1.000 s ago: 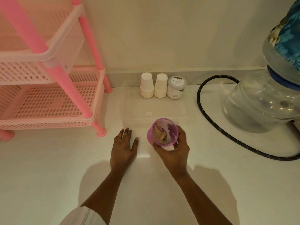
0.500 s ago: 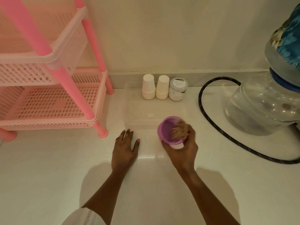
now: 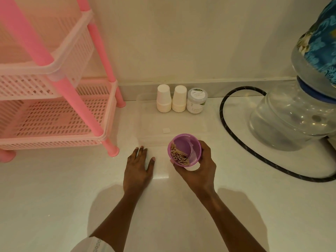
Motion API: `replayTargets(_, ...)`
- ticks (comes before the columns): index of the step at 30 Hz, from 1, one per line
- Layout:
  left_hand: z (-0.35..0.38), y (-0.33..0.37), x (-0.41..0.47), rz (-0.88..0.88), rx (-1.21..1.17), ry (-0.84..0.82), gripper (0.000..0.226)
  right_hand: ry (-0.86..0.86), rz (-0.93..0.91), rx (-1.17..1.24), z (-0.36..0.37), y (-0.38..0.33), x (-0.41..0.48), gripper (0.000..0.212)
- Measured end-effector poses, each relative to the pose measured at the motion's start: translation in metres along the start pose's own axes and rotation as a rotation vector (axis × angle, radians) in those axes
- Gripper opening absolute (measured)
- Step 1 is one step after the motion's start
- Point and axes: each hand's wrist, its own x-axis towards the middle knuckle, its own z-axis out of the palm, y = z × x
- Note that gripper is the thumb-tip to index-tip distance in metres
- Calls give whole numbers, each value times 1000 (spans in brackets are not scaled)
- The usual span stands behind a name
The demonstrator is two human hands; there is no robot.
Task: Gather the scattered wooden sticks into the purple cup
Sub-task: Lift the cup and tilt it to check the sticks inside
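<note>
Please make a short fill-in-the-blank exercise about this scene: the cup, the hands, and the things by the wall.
1. The right hand holds the ____ cup.
2. The wooden sticks lie ____ the cup.
3. The left hand rests flat on the ____ surface.
4. The jar stands beside two stacks of white ____.

Missing words: purple; inside; white; cups

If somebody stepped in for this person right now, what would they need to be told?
Right hand: wrapped around the purple cup, holding it tilted toward the camera.
Left hand: flat on the white counter, palm down, holding nothing.
Wooden sticks: a bundle sits inside the cup, against its near-left wall.
Done: no loose sticks show on the counter or in the clear tray beyond the hands, so gathering looks finished.
Left: probably just set the cup down upright; check the tray first, since its see-through surface could hide a stray stick.
</note>
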Motion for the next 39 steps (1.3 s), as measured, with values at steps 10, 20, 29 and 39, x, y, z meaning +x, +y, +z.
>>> replayTargets(10, 2, -2, 1, -8, -10, 5, 64, -23, -26, 15, 7, -4, 2, 92)
replayTargets(20, -1, 1, -1, 3, 3, 13, 60, 223, 84, 73, 6, -2, 15, 91)
replayTargets(29, -2, 2, -1, 6, 37, -3, 63, 298, 189, 242, 15, -13, 5, 99)
replayTargets(39, -8, 7, -3, -3, 29, -36, 63, -17, -37, 50, 8, -13, -9, 96)
